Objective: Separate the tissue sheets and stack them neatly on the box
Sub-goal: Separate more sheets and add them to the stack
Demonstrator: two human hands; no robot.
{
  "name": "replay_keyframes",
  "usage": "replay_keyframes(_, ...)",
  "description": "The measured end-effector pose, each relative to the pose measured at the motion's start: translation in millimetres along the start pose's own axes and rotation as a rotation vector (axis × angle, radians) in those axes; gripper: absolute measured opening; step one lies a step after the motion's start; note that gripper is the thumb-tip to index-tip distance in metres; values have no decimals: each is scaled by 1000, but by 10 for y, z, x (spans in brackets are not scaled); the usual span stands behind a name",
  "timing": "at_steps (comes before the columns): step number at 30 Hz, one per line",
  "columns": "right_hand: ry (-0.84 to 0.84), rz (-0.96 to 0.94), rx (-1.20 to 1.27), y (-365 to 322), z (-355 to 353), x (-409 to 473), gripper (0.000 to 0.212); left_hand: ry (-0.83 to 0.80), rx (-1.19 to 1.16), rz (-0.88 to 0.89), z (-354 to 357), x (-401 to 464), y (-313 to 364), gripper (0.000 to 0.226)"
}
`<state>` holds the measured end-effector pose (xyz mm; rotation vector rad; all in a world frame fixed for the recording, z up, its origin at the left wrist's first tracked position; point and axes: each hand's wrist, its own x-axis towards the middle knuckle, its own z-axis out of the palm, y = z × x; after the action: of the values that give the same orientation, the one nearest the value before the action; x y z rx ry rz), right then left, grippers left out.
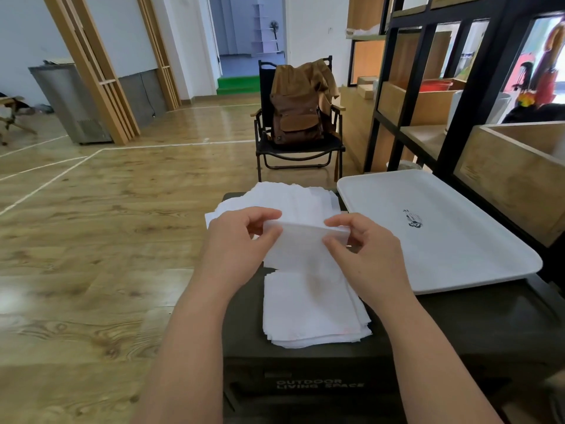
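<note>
A dark green box (305,362) stands in front of me. On its near part lies a fairly even stack of white tissue sheets (312,313). A looser pile of white tissues (287,197) covers its far end. Above the box I hold one folded white tissue (301,240) by its top edge. My left hand (241,240) pinches the tissue's left corner between thumb and fingers. My right hand (363,249) pinches its right corner the same way. The tissue hangs down toward the near stack.
A white plastic tray (443,228) lies on the box's right side, against a black shelf unit with wooden crates (504,166). A black folding chair with a brown backpack (298,117) stands beyond the box. Wooden floor (107,224) spreads to the left.
</note>
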<state>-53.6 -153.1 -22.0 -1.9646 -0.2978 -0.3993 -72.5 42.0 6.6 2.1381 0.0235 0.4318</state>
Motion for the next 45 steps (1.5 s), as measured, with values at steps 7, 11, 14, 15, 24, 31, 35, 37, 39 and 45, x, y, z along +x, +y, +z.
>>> replay_keyframes(7, 56, -101, -207, 51, 18, -5, 5, 77, 231, 89, -15, -4, -1, 11)
replay_keyframes(11, 121, -68, -75, 14, 19, 18, 3, 109, 145, 88, -51, -14, 41, 12)
replay_keyframes(14, 99, 25, 110, -30, -7, 40, 6, 44, -120, 37, -91, -12, 105, 13)
replay_keyframes(15, 77, 46, 169, -52, -16, 37, 7, -2, -199, 21, -101, -17, 130, 13)
replay_keyframes(24, -129, 361, 5, -79, -83, -2, 22, -320, -101, -231, -151, -43, 79, 6)
replay_keyframes(31, -294, 456, -309, -72, -115, -22, 22, -575, 239, -374, -58, -32, -80, 10)
replay_keyframes(35, -306, 465, -439, 4, -60, -23, 14, -472, 324, -392, 5, -18, -132, 7)
replay_keyframes(37, -242, 436, -456, 34, -43, -30, 10, -304, 323, -382, 35, 8, -155, 13)
replay_keyframes(39, -146, 379, -418, 31, -34, -30, 13, -87, 321, -296, 82, 79, -178, 13)
replay_keyframes(45, -93, 265, -268, -46, 53, -54, 7, 11, 394, 13, 428, 340, -291, 53)
